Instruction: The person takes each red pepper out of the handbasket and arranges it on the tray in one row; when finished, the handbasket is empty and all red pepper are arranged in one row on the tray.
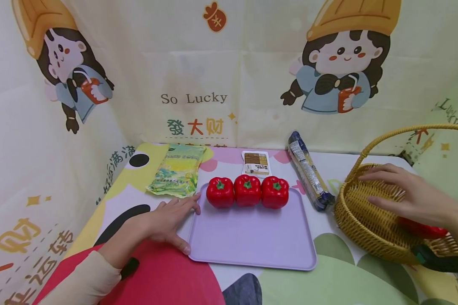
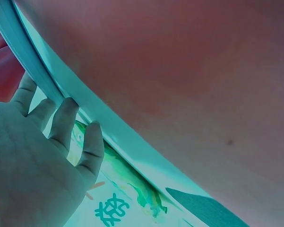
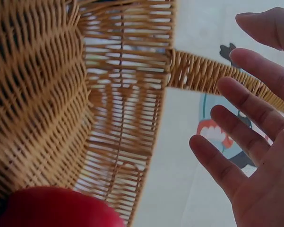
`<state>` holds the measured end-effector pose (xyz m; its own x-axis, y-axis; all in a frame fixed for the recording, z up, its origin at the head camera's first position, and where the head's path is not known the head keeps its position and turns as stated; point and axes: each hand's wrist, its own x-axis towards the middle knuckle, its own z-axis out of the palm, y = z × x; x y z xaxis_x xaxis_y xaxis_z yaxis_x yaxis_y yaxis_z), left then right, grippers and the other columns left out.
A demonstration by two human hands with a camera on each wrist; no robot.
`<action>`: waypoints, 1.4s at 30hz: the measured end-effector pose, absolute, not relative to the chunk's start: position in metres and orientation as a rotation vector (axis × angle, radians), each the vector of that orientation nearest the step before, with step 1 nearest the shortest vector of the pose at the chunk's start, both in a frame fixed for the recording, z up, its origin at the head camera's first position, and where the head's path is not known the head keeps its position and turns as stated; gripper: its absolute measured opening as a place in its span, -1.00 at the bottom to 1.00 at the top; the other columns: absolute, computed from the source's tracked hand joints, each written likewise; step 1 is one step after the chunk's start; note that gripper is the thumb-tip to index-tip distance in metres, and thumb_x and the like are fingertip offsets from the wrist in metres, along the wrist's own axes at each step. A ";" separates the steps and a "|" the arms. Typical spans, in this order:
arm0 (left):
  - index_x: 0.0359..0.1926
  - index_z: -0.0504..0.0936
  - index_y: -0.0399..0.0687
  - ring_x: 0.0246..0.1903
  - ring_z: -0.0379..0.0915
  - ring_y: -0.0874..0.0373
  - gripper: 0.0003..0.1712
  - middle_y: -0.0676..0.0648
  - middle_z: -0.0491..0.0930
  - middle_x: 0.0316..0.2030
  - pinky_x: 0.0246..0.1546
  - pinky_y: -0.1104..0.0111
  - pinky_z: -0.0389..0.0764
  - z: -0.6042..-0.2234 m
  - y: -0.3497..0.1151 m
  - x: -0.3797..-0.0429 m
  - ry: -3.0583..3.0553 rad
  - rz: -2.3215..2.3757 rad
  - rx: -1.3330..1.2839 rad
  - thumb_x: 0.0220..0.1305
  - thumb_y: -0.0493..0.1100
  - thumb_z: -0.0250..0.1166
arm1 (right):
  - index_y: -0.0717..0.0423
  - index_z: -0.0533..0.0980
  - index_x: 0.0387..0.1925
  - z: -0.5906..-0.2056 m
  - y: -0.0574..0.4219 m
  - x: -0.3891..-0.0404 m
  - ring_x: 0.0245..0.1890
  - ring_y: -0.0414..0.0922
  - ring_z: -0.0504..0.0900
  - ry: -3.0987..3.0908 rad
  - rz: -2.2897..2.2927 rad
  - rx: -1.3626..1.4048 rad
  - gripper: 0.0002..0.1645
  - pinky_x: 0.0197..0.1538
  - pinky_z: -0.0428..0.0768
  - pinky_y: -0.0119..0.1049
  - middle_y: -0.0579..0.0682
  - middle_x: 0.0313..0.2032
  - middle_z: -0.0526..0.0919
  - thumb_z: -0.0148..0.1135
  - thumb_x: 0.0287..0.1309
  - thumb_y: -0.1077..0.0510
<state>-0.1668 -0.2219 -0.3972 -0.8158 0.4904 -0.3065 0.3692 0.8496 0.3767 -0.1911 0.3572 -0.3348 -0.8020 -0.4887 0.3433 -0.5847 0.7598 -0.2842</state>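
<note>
My left hand lies along the left side of a lilac tray, thumb and fingertips spread and touching its rim. Three red bell peppers with green stems stand in a row at the tray's far side. Over the wicker basket on the right, my right hand hovers with fingers apart and nothing in its grasp. Another red pepper sits inside the basket, partly hidden by the right wrist in the head view. The left wrist view shows the fingers against the tray's edge.
Behind the tray lie a green-yellow packet at left and a small white-and-brown packet. A long package, dark at its ends, lies between tray and basket. The basket's tall handle arches up. A printed cloth hangs behind.
</note>
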 end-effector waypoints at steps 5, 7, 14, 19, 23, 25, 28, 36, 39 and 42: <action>0.17 0.36 0.38 0.44 0.11 -0.07 0.00 0.03 -0.01 0.62 0.25 -0.28 0.27 -0.397 -0.221 -0.167 2.626 0.439 0.633 -0.30 0.44 0.64 | -0.21 0.61 0.15 -0.339 0.368 -0.189 0.17 -0.44 0.28 -2.758 0.525 0.747 -0.34 0.13 0.33 -0.31 -0.09 0.19 0.53 0.61 -0.02 0.18; 0.17 0.36 0.38 0.43 0.13 -0.05 0.00 0.03 -0.01 0.62 0.24 -0.27 0.30 -0.398 -0.221 -0.167 2.623 0.444 0.630 -0.30 0.43 0.64 | -0.20 0.61 0.17 -0.341 0.371 -0.188 0.17 -0.44 0.26 -2.773 0.520 0.720 -0.34 0.13 0.35 -0.16 -0.09 0.20 0.51 0.61 0.00 0.17; 0.18 0.36 0.38 0.42 0.13 -0.04 0.01 0.03 -0.01 0.62 0.26 -0.30 0.28 -0.399 -0.220 -0.166 2.620 0.432 0.623 -0.31 0.45 0.63 | -0.06 0.57 0.22 -0.339 0.383 -0.187 0.15 -0.09 0.31 -2.831 0.494 0.658 -0.34 -0.04 0.42 0.37 0.05 0.24 0.48 0.59 0.04 0.13; 0.19 0.36 0.36 0.39 0.16 -0.04 0.02 0.01 -0.01 0.62 0.22 -0.23 0.33 -0.399 -0.219 -0.166 2.620 0.436 0.642 -0.29 0.45 0.63 | 0.06 0.52 0.25 -0.339 0.394 -0.186 0.13 0.11 0.32 -2.874 0.452 0.634 -0.34 -0.04 0.41 0.40 0.17 0.25 0.45 0.54 0.13 0.10; 0.19 0.36 0.36 0.38 0.17 -0.05 0.02 0.01 0.00 0.62 0.21 -0.21 0.34 -0.397 -0.220 -0.165 2.629 0.436 0.631 -0.30 0.45 0.63 | 0.11 0.47 0.29 -0.338 0.398 -0.186 0.17 0.25 0.31 -2.911 0.493 0.616 -0.33 0.01 0.33 0.49 0.25 0.27 0.41 0.50 0.19 0.11; 0.18 0.36 0.36 0.38 0.17 -0.05 0.02 0.01 0.00 0.62 0.21 -0.23 0.34 -0.396 -0.221 -0.165 2.630 0.438 0.631 -0.30 0.45 0.63 | 0.10 0.46 0.30 -0.337 0.400 -0.186 0.19 0.32 0.29 -2.924 0.519 0.598 -0.33 0.03 0.28 0.55 0.28 0.28 0.40 0.50 0.19 0.10; 0.18 0.36 0.35 0.39 0.16 -0.06 0.01 0.00 0.00 0.62 0.22 -0.27 0.32 -0.396 -0.221 -0.164 2.625 0.450 0.633 -0.29 0.44 0.63 | 0.09 0.46 0.28 -0.336 0.402 -0.186 0.18 0.38 0.31 -2.926 0.522 0.568 -0.33 0.02 0.26 0.58 0.31 0.26 0.41 0.51 0.17 0.10; 0.19 0.36 0.37 0.42 0.12 -0.04 0.02 0.03 -0.02 0.62 0.28 -0.31 0.25 -0.396 -0.222 -0.165 2.622 0.439 0.626 -0.30 0.46 0.62 | 0.13 0.44 0.28 -0.344 0.412 -0.187 0.21 0.43 0.25 -2.932 0.570 0.538 -0.31 0.16 0.08 0.66 0.38 0.25 0.41 0.51 0.15 0.13; 0.19 0.36 0.37 0.41 0.12 -0.03 0.02 0.02 -0.01 0.62 0.27 -0.31 0.26 -0.396 -0.222 -0.164 2.624 0.436 0.625 -0.30 0.46 0.62 | 0.17 0.42 0.30 -0.348 0.416 -0.188 0.23 0.47 0.22 -2.941 0.577 0.532 -0.30 0.22 -0.01 0.66 0.40 0.27 0.38 0.49 0.18 0.13; 0.18 0.37 0.36 0.41 0.13 -0.04 0.01 0.00 0.00 0.62 0.25 -0.33 0.28 -0.396 -0.222 -0.164 2.624 0.444 0.625 -0.30 0.44 0.63 | 0.20 0.39 0.32 -0.348 0.419 -0.188 0.25 0.51 0.21 -2.945 0.577 0.530 -0.29 0.22 -0.01 0.65 0.41 0.28 0.36 0.47 0.22 0.13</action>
